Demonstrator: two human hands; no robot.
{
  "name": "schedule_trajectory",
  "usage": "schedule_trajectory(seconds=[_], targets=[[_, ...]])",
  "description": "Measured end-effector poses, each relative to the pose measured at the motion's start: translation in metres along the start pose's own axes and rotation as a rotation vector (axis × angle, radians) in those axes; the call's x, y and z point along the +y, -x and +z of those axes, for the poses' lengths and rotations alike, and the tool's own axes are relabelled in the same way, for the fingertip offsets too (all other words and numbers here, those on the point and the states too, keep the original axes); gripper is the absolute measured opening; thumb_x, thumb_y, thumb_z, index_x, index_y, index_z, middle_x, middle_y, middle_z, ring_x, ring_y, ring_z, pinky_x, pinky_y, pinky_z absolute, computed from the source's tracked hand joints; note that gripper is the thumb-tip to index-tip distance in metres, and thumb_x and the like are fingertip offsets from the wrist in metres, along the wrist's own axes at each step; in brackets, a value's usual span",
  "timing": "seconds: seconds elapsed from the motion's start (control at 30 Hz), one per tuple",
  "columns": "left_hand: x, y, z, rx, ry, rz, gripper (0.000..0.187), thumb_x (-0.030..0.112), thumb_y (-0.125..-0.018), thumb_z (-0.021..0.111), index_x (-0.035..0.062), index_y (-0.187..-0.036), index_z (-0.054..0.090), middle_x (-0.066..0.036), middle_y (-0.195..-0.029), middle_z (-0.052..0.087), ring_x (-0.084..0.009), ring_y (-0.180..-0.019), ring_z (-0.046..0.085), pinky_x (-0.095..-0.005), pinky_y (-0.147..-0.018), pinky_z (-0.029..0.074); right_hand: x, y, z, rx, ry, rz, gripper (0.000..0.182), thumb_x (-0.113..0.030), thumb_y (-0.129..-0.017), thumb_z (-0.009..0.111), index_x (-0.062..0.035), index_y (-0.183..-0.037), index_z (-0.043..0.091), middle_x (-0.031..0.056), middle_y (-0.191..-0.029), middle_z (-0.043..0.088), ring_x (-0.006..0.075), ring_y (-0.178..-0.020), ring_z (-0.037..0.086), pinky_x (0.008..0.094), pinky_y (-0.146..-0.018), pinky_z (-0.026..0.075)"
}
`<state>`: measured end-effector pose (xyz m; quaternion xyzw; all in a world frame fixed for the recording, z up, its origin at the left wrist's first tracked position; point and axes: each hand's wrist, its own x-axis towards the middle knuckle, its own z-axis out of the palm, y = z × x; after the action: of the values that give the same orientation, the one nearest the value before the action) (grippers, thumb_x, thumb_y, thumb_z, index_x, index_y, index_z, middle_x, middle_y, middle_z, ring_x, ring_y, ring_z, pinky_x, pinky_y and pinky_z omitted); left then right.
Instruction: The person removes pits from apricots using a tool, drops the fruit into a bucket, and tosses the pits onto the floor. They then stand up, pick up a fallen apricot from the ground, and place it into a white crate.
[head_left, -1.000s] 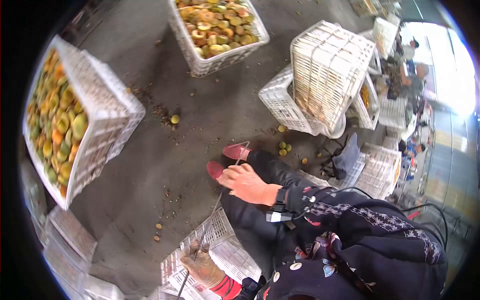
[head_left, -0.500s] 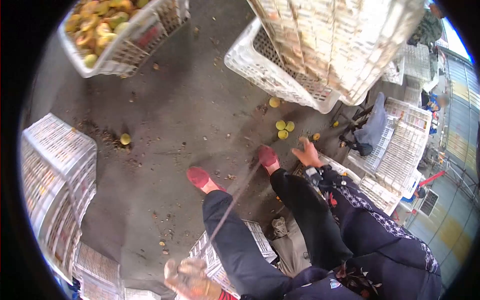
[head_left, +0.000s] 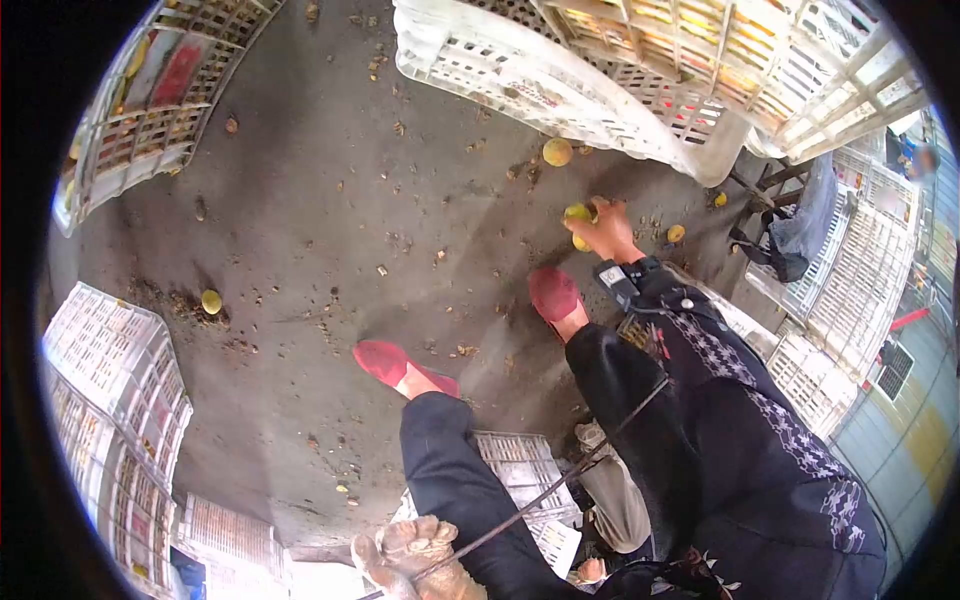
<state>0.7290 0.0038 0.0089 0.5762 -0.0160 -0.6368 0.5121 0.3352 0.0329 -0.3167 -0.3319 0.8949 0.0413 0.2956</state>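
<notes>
My right hand (head_left: 606,230), bare and with a dark strap device at the wrist, is down at the floor. Its thumb and fingers close round a yellow-green peach (head_left: 576,213); a second peach (head_left: 581,243) shows just under the hand. At the bottom, by my left knee, my left hand (head_left: 425,560) wears a dirty pale glove. Its fingers are curled, and whatever may be inside them is hidden. A thin dark cord (head_left: 530,503) crosses in front of that glove.
Loose peaches lie on the floor, one (head_left: 557,152) below a stacked white crate (head_left: 530,85), another (head_left: 211,302) at left. More crates (head_left: 120,340) stand at the left edge. A plastic bag (head_left: 808,215) hangs by crates at right. Another person's trouser leg (head_left: 615,490) shows near my knee.
My right hand has moved from open beside the group of peaches onto them, closing on one. My left glove has shifted slightly right and lower. The cord has swung right, and the view has moved.
</notes>
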Motion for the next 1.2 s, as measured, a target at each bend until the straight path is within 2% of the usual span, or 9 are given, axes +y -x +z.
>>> schedule_trajectory(seconds=[0.07, 0.13, 0.17, 0.23, 0.37, 0.57, 0.73, 1.07, 1.2], targets=[[0.001, -0.003, -0.019, -0.174, -0.141, 0.055, 0.05, 0.028, -0.097, 0.054, 0.0125, -0.143, 0.04, -0.028, -0.14, 0.044, -0.0431, -0.119, 0.05, -0.0566, -0.079, 0.054, -0.039, 0.02, -0.048, -0.318, -0.225, -0.052, 0.061, -0.051, -0.074, 0.074, -0.0015, -0.109, 0.066, 0.0251, -0.115, 0.056, 0.0407, -0.101, 0.061, 0.0427, -0.086, 0.051], [-0.002, -0.006, -0.012, -0.089, -0.115, 0.061, 0.051, 0.027, -0.097, 0.055, 0.0135, -0.144, 0.038, -0.029, -0.142, 0.041, -0.045, -0.125, 0.046, -0.0597, -0.083, 0.052, -0.07, 0.062, -0.056, -0.162, -0.445, -0.483, 0.049, -0.034, -0.074, 0.08, -0.0019, -0.108, 0.065, 0.0193, -0.116, 0.056, 0.0311, -0.103, 0.061, 0.0417, -0.087, 0.05], [-0.003, -0.008, -0.009, -0.001, -0.099, 0.053, 0.053, 0.026, -0.097, 0.055, 0.0145, -0.145, 0.037, -0.029, -0.145, 0.038, -0.047, -0.131, 0.041, -0.0627, -0.087, 0.051, -0.107, 0.105, -0.065, -0.493, -1.23, -0.059, 0.053, -0.029, -0.071, 0.084, -0.0034, -0.112, 0.062, 0.0191, -0.118, 0.056, 0.0313, -0.111, 0.058, 0.042, -0.092, 0.049], [-0.011, -0.01, -0.014, -0.036, -0.075, 0.056, 0.054, 0.028, -0.097, 0.054, 0.0158, -0.146, 0.034, -0.027, -0.147, 0.035, -0.0461, -0.128, 0.044, -0.0638, -0.09, 0.049, -0.172, 0.151, -0.133, -0.352, -0.697, -0.928, 0.057, -0.028, -0.069, 0.085, -0.0056, -0.116, 0.06, 0.0224, -0.131, 0.05, 0.0388, -0.125, 0.049, 0.0436, -0.102, 0.043], [-0.01, -0.005, -0.009, 0.169, -0.199, 0.064, 0.054, 0.033, -0.097, 0.055, 0.0188, -0.145, 0.035, -0.023, -0.149, 0.03, -0.0412, -0.134, 0.035, -0.0612, -0.089, 0.048, -0.243, 0.229, -0.127, -0.637, -0.992, -1.207, 0.048, -0.027, -0.077, 0.075, -0.0051, -0.118, 0.061, 0.0314, -0.147, 0.031, 0.0474, -0.131, 0.04, 0.0495, -0.105, 0.036], [0.009, -0.009, 0.003, 0.226, -0.459, 0.124, 0.045, 0.032, -0.098, 0.051, 0.0162, -0.139, 0.042, -0.017, -0.138, 0.038, -0.0321, -0.123, 0.041, -0.053, -0.086, 0.047, -0.267, 0.255, -0.121, -0.53, -0.678, -1.318, 0.067, -0.029, -0.079, 0.069, -0.0081, -0.138, 0.045, 0.0284, -0.152, 0.023, 0.0458, -0.139, 0.029, 0.05, -0.11, 0.03], [0.02, -0.016, 0.022, 0.323, -0.739, 0.221, 0.039, 0.031, -0.099, 0.048, 0.014, -0.133, 0.048, -0.011, -0.13, 0.045, -0.0245, -0.114, 0.046, -0.0461, -0.083, 0.046, -0.263, 0.25, -0.122, -0.85, -0.964, -1.251, 0.071, -0.023, -0.086, 0.062, -0.0027, -0.147, 0.032, 0.0235, -0.152, 0.027, 0.045, -0.143, 0.019, 0.0499, -0.114, 0.026], [-0.003, -0.047, 0.008, 0.748, -3.047, 0.751, 0.035, 0.029, -0.101, 0.041, 0.0097, -0.123, 0.059, -0.001, -0.112, 0.06, -0.0092, -0.097, 0.055, -0.0323, -0.078, 0.045, -0.309, 0.23, -0.094, -0.866, -1.227, -1.227, 0.046, -0.012, -0.09, 0.055, 0.0005, -0.133, 0.048, 0.0222, -0.12, 0.057, 0.0399, -0.122, 0.05, 0.0469, -0.106, 0.035], [-0.04, -0.064, -0.031, 0.978, -3.179, 0.697, 0.035, 0.029, -0.1, 0.041, 0.0097, -0.121, 0.061, 0.001, -0.109, 0.062, -0.0084, -0.093, 0.058, -0.0296, -0.075, 0.044, -0.316, 0.228, -0.095, -1.037, -1.219, -1.163, 0.049, -0.012, -0.088, 0.056, 0.0003, -0.134, 0.048, 0.0227, -0.121, 0.057, 0.0394, -0.123, 0.05, 0.0454, -0.105, 0.036]])
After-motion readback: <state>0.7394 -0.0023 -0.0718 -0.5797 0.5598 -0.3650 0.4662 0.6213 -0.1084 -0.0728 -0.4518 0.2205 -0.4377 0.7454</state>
